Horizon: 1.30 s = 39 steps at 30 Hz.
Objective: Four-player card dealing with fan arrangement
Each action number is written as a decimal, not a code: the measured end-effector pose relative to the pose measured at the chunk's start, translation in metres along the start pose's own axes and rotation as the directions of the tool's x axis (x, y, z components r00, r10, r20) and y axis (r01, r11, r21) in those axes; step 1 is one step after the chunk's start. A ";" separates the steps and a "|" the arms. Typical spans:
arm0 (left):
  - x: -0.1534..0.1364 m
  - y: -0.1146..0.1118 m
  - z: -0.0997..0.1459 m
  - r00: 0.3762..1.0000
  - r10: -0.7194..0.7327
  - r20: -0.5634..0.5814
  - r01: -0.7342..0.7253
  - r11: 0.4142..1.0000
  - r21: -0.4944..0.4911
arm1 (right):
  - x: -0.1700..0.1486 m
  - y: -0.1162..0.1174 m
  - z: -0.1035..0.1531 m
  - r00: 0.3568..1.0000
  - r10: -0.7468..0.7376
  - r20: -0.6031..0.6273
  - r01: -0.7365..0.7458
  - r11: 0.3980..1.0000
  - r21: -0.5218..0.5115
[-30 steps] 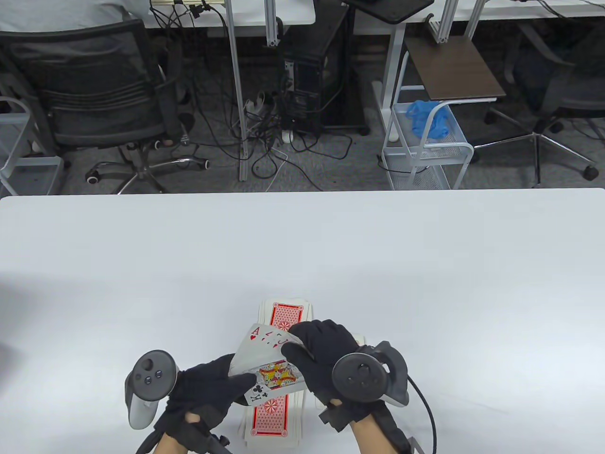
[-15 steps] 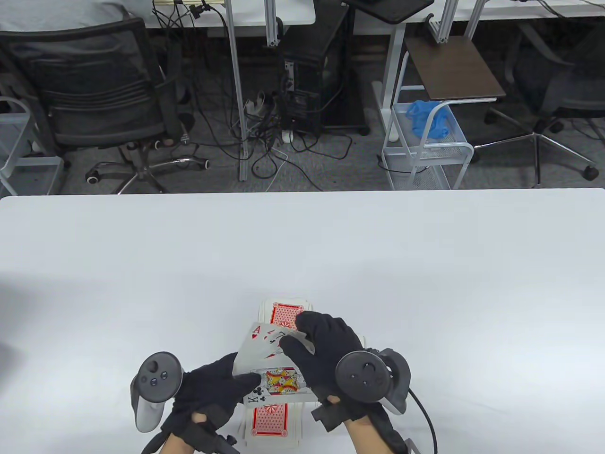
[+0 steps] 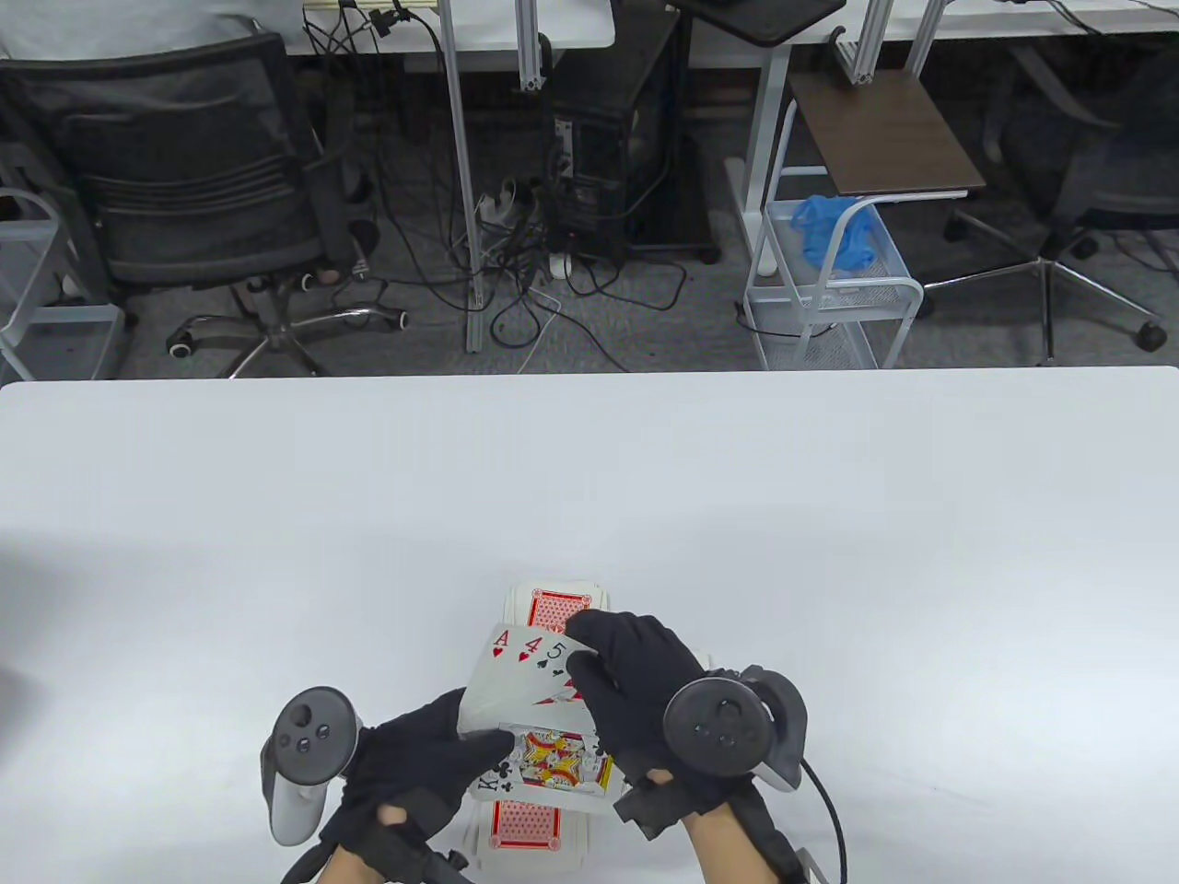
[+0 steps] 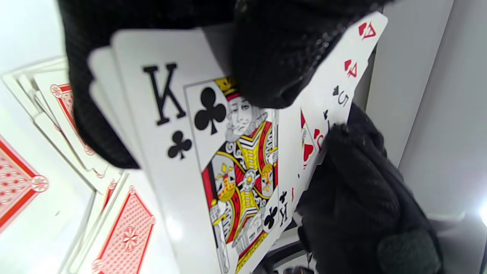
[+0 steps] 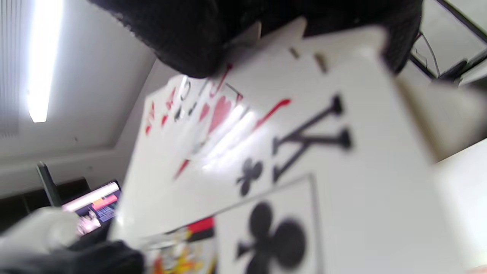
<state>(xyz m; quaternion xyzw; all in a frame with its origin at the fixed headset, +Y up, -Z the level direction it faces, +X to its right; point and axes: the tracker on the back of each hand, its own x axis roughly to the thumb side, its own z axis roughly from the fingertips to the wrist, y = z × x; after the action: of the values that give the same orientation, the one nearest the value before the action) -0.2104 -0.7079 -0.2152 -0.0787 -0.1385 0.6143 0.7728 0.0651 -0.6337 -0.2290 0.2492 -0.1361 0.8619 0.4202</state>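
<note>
Above the near edge of the table [image 3: 829, 516], between your two hands, you hold a small hand of cards [image 3: 539, 714] face up and partly spread. Your left hand [image 3: 419, 760] grips the packet at its lower left corner, thumb pressed on the face of the king of clubs [image 4: 232, 152], fingers curled behind. Your right hand [image 3: 645, 691] pinches the upper right edge of the same packet, fingertips over the cards' top corners.

Indices visible along the top edge read ace of hearts, four of hearts, five of spades, running left to right; further cards lie behind your right fingers and cannot be read. The king sits in front, tilted well clockwise of the others.

Face-down piles [image 3: 525, 820] with red backs lie on the table directly under and beyond the held cards.

Judgement: the fan pivots at the left thumb, so the spread opens from there toward the right hand. The right hand is the nearer to the free upper corners and is best placed to slide each card further round. Keep the left thumb firm; a slack pivot would likely let the king slip out.
</note>
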 end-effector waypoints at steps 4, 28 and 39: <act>0.000 0.007 0.004 0.999 0.054 0.002 -0.054 0.996 0.068 | -0.013 0.000 0.003 0.993 0.017 -0.119 -0.013 0.999 0.034; -0.012 0.024 0.014 0.974 0.226 -0.025 -0.207 0.928 0.309 | -0.012 0.033 0.001 0.984 0.088 -0.155 -0.062 0.985 0.163; -0.016 0.018 0.014 0.947 0.319 -0.022 -0.297 0.902 0.314 | -0.014 0.034 0.005 0.978 -0.060 -0.198 0.077 0.994 0.078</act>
<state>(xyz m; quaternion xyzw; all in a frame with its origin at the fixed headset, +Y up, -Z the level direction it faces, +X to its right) -0.2345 -0.7199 -0.2091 -0.0010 0.0011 0.7394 0.6733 0.0473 -0.6661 -0.2335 0.1858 -0.0485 0.8721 0.4500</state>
